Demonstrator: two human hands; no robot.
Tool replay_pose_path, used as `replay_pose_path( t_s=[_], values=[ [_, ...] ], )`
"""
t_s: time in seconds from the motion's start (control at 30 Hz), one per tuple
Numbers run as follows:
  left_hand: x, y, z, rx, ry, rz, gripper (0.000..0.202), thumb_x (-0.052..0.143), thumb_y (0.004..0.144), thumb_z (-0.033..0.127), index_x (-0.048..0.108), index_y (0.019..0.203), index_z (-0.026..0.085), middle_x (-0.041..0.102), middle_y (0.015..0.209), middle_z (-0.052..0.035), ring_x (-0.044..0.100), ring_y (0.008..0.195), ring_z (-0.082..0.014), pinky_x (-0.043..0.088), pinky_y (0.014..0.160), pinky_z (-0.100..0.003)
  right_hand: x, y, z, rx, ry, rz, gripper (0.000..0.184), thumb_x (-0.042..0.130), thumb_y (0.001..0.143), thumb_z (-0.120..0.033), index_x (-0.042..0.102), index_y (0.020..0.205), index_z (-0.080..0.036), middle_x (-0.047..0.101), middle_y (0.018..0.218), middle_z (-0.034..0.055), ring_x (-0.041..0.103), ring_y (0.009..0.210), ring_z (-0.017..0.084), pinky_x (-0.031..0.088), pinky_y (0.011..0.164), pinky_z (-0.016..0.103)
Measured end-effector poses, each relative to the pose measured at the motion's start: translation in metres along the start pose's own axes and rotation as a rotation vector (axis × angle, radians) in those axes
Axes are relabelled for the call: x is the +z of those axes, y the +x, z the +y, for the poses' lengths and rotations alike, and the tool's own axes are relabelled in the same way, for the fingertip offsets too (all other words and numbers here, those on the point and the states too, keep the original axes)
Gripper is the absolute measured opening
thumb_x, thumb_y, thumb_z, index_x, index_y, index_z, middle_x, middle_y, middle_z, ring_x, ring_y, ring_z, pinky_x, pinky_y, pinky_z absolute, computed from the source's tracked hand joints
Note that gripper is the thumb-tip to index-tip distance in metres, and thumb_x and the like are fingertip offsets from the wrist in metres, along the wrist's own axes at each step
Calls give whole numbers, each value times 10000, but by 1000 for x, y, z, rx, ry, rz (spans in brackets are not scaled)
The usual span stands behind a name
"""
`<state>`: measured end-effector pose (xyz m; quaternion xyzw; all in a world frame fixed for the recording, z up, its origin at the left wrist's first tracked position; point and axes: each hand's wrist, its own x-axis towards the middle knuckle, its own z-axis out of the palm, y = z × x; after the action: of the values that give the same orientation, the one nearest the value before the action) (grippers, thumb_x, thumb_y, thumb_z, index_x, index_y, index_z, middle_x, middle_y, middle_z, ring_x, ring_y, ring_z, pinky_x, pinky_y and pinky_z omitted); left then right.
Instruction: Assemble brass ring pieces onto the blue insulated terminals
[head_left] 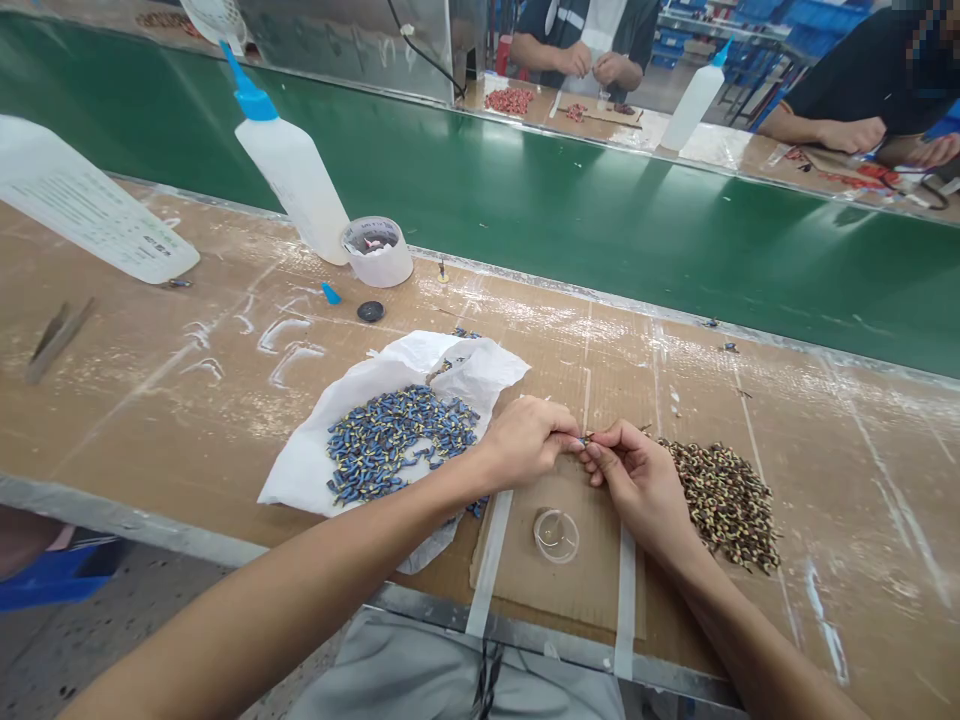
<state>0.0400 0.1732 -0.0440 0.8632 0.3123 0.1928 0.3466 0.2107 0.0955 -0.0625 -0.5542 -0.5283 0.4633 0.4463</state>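
My left hand (525, 438) and my right hand (637, 475) meet at the fingertips over the cardboard-covered bench (187, 400). Both pinch one tiny part (585, 438) between them; it is too small to name for sure. A heap of small blue parts (397, 445) lies on a white sheet (300, 470) just left of my left hand. A pile of small dark and tan parts (724, 505) lies right of my right hand. A little clear cap (556, 535) sits on a taped cardboard patch below both hands.
A squeeze bottle with a blue nozzle (289, 165) and a white tape roll (376, 250) stand at the back left. A green conveyor belt (600, 220) runs behind the bench. Across it, two other people's hands (592, 65) work at their own piles. A dark tool (56, 335) lies far left.
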Motion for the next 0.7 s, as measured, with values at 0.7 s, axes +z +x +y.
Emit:
replay_pose_path(
  t_s=[0.7],
  values=[
    [-15, 2, 3, -53, -57, -66, 181, 556, 904, 149, 660, 757, 132, 645, 711, -5, 556, 691, -125, 355, 641, -214, 2, 9, -7, 95, 189, -54, 290, 598, 909, -466, 592, 890, -177, 692, 776, 46, 644, 683, 142, 540, 644, 266]
  ],
)
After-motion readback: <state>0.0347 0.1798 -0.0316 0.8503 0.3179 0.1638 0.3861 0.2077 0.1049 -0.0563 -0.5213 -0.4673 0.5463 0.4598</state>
